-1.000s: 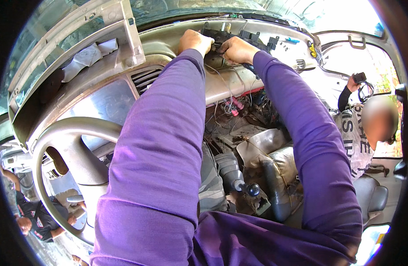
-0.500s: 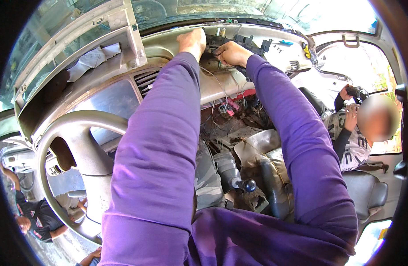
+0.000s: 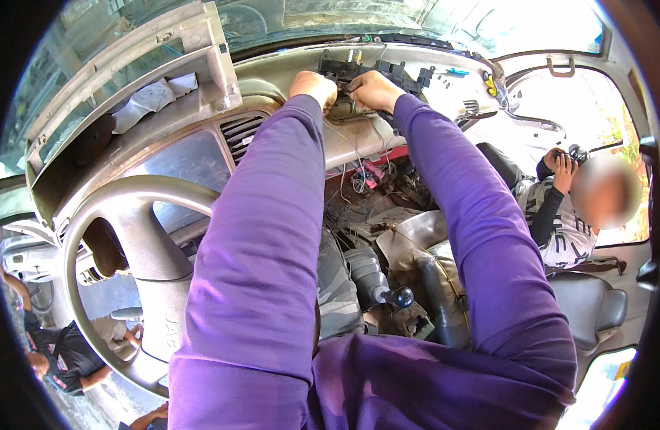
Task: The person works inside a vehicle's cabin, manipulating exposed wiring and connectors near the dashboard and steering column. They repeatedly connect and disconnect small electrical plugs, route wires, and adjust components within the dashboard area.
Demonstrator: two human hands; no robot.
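My left hand is closed in a fist on the top of the opened dashboard, just nearer than a black plastic bracket-like part. Beside it, my right hand has its fingers pinched together against that part's near edge. The two sets of fingertips almost meet at a small dark piece that I cannot make out. A short metallic cylinder stands behind the black part. Below my hands, thin loose wires hang over the dashboard's front edge.
A steering wheel and a raised trim panel stand at the left. A gear lever knob rises below, between my arms. Yellow-handled pliers and a blue tool lie on the right dashboard. At the right, another person holds a dark device.
My left hand has come down toward me, from the black part's left end to its near side. The right hand has shifted only slightly. The person at the right has lowered the hands a little.
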